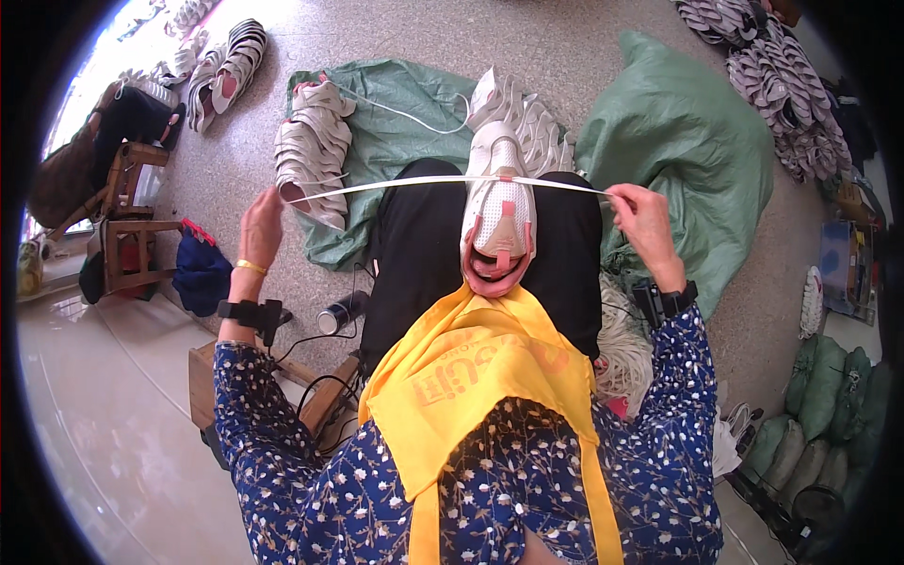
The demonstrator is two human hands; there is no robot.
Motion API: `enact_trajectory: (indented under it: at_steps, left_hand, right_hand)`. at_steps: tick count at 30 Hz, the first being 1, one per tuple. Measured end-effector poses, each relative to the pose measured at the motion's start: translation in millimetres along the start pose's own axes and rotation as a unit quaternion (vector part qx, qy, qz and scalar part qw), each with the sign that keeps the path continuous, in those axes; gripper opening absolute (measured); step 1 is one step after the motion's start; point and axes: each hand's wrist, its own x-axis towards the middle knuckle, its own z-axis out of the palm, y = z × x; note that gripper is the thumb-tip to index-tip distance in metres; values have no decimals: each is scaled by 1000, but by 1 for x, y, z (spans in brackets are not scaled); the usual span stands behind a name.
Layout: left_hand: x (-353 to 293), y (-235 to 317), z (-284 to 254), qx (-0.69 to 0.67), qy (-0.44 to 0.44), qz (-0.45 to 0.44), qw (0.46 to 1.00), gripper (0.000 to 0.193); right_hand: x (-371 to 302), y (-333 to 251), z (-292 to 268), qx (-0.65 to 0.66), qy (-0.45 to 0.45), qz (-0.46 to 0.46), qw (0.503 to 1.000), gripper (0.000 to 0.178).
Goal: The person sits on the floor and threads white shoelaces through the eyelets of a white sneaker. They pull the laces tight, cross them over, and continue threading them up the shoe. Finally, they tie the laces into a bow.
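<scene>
A white and pink sneaker (497, 209) rests between my knees, its heel toward me and its toe pointing away. A flat white shoelace (405, 181) crosses over its front part and is stretched out to both sides. My left hand (262, 231) pinches one end of the lace, beside a stack of shoe uppers. On the other side my right hand (645, 224) is closed on the opposite end, over the green sack's near side. The lace appears to pass through the pink piece at the front of the sneaker.
Stacked white shoe uppers (314, 151) lie on a green woven sheet (395, 99), with more uppers (532, 122) beyond the sneaker. A bulging green sack (673, 141) stands at right. A bundle of white laces (623, 348) hangs by my right thigh. A dark can (341, 313) lies at left near a wooden stool (325, 400).
</scene>
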Motion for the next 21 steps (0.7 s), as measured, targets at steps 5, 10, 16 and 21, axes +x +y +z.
enact_trajectory:
  at_steps: [5,10,16,21]
  left_hand:
    - [-28,-84,-19,106,22,-88,990,5]
    - [-53,-142,-47,174,64,-139,973,4]
    - [-70,-166,-59,157,84,-164,970,5]
    - [-90,-195,-70,206,99,-185,956,6]
  right_hand:
    - [-18,58,-29,2,21,53,998,15]
    - [-48,147,-69,26,43,109,993,18]
    - [-87,222,-119,16,54,167,984,20]
    - [-115,251,-160,-17,69,208,975,21]
